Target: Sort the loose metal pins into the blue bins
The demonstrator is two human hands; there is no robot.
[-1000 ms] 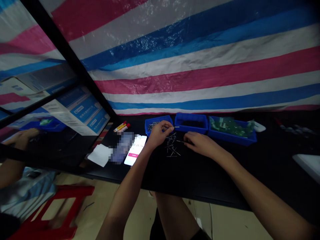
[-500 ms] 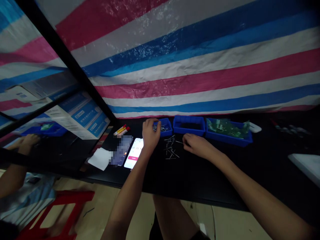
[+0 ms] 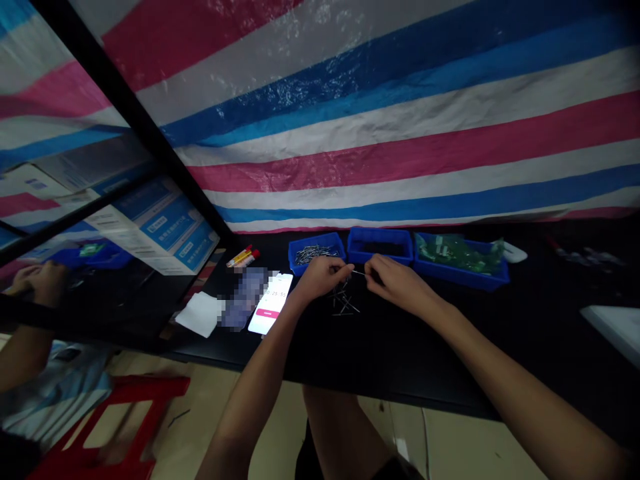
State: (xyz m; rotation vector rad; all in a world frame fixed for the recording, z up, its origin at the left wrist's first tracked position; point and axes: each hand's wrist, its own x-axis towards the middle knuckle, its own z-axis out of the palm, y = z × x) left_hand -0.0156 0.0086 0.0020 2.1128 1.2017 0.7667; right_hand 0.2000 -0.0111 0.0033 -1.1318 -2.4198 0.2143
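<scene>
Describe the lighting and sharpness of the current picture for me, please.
Head view: dim overall, the phone glowing, glints on the striped sheet; same head view: the middle tray's contents lost in darkness, the held rod too small for detail, small items at far right blurred, pixelation beside the phone.

Red-white-blue striped sheet (image 3: pixel 380 157), blue bins (image 3: pixel 380 257), black tabletop (image 3: pixel 380 353), red stool (image 3: pixel 145 407)
</scene>
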